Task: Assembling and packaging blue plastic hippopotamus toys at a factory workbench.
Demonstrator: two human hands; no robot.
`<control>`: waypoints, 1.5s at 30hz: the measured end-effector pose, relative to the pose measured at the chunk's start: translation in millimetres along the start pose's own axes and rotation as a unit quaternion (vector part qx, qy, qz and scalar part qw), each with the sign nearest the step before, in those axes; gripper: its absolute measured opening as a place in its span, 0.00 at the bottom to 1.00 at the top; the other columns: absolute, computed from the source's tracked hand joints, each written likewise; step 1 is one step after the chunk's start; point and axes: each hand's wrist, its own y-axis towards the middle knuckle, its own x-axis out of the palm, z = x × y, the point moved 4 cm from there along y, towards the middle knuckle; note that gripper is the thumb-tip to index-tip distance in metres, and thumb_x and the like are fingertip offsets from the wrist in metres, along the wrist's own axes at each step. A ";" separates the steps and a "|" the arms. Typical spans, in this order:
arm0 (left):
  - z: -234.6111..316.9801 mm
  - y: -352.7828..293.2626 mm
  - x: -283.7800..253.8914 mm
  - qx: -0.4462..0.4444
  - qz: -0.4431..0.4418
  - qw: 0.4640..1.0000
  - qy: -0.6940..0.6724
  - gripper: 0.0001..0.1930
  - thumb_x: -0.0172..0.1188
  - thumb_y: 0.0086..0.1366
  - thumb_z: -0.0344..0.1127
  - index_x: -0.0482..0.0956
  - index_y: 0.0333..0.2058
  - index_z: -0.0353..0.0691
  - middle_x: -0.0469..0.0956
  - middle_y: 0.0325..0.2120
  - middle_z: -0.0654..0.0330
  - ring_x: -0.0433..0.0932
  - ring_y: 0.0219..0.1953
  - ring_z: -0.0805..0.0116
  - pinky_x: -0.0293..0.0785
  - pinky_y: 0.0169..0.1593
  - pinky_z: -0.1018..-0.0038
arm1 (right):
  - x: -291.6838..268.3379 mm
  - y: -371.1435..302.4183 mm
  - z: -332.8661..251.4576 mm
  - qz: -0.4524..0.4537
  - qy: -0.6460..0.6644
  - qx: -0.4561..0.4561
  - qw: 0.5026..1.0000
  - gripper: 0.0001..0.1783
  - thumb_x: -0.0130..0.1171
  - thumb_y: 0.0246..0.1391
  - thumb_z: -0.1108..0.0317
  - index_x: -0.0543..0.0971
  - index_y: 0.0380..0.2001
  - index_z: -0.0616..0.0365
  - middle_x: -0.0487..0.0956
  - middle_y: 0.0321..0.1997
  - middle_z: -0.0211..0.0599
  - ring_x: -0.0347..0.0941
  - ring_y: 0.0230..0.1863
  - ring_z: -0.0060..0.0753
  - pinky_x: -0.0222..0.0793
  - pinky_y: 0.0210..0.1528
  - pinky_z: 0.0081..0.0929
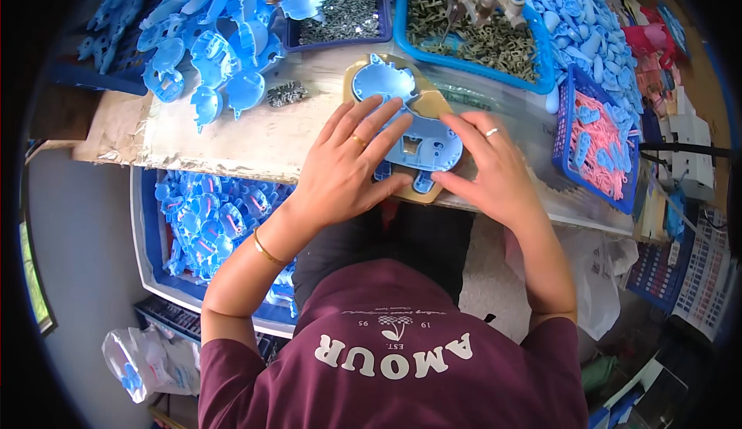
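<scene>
At twelve o'clock, the left hand (345, 160), fingers extended, lies over a blue plastic shell (423, 131); the right hand (496, 172), thumb and fingers apart, touches its three-o'clock edge. The shell, sitting on a tan jig (433, 104), looks light, stiff, slightly slippery; its outer rim seems the safest hold. Beyond, toward one o'clock, stands a bright-blue tray (399, 23).

A small assembly workshop: the worn desk (174, 139) bears heaped blue shells (216, 54) and a bin (340, 45) of metal bits (336, 15) beyond the left hand (340, 158), a tray (399, 15) of brown parts (502, 54) under a metal tool (481, 0) beyond the right hand (495, 170), and a basket (591, 191) of pink parts (607, 174) to that hand's right.
</scene>
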 end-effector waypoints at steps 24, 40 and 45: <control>11.6 19.2 9.4 -0.025 -0.016 0.999 0.035 0.31 0.67 0.61 0.51 0.76 0.58 0.39 0.74 0.61 0.56 0.68 0.64 0.51 0.60 0.68 0.55 | -56.8 100.8 150.2 0.098 -0.169 0.011 0.981 0.10 0.62 0.56 0.72 0.84 0.42 0.52 0.82 0.38 0.37 0.80 0.37 0.43 0.76 0.40 0.37; 24.1 54.0 -11.2 -0.053 0.029 0.986 -0.154 0.22 0.63 0.69 0.41 0.76 0.57 0.35 0.80 0.52 0.54 0.77 0.53 0.55 0.74 0.57 0.62 | -53.4 46.3 55.9 -0.074 0.479 0.050 0.873 0.08 0.63 0.59 0.80 0.82 0.41 0.61 0.83 0.35 0.33 0.82 0.38 0.24 0.79 0.41 0.24; 21.0 54.3 18.2 -0.243 -0.066 0.773 -0.582 0.18 0.60 0.74 0.34 0.77 0.58 0.32 0.83 0.47 0.58 0.80 0.46 0.74 0.79 0.50 0.75 | -43.0 25.9 11.5 -0.061 0.324 -0.011 0.944 0.07 0.65 0.57 0.78 0.82 0.40 0.61 0.84 0.40 0.35 0.82 0.42 0.25 0.80 0.44 0.26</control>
